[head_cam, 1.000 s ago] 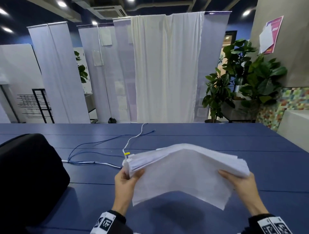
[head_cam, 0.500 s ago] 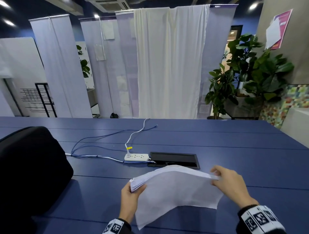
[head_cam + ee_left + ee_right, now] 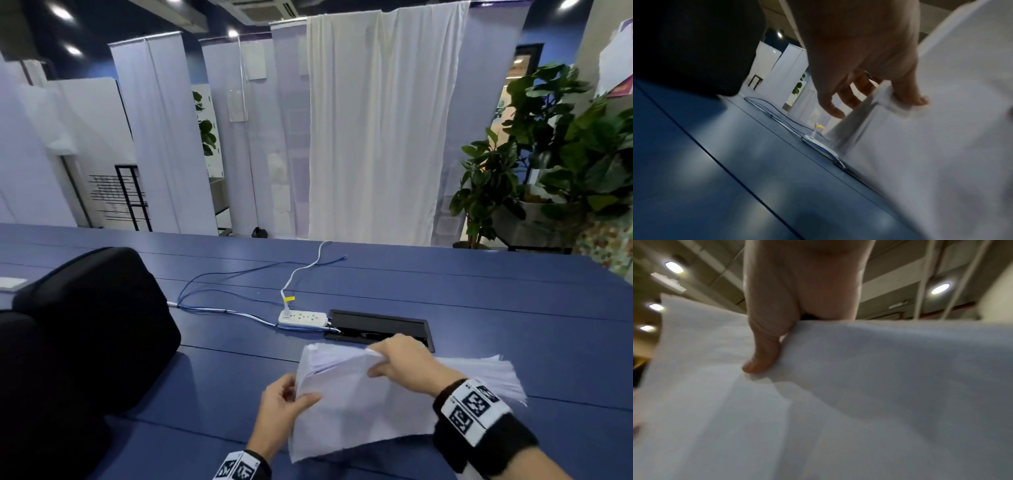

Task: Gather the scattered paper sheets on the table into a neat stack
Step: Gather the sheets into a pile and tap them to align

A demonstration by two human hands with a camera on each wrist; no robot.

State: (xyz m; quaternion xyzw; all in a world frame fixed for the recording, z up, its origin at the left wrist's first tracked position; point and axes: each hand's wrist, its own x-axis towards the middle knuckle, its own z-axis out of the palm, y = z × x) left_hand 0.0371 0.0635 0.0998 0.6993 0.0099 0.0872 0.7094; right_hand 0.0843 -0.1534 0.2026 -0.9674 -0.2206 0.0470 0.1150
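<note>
A loose bundle of white paper sheets (image 3: 356, 407) is held just above the blue table (image 3: 496, 308), bent and uneven, its right edges fanned out. My left hand (image 3: 284, 401) pinches the bundle's left edge, thumb on top and fingers underneath; the left wrist view shows the same left hand (image 3: 879, 100) on the paper sheets (image 3: 941, 146). My right hand (image 3: 394, 359) grips the bundle's far top edge from above. In the right wrist view the right hand (image 3: 764, 360) has its thumb pressed on the paper sheets (image 3: 838, 402), with the fingers hidden behind them.
A black chair back (image 3: 85, 329) stands at the table's left. A white power strip (image 3: 301, 318) with blue and white cables (image 3: 219, 291) lies beyond the paper, next to a black cable box (image 3: 380, 329) set in the tabletop. Potted plants (image 3: 534, 164) stand at the back right.
The bundle has come down from a raised, arched hold toward the table. My right hand has shifted from the right edge to the far top edge, nearer the left hand.
</note>
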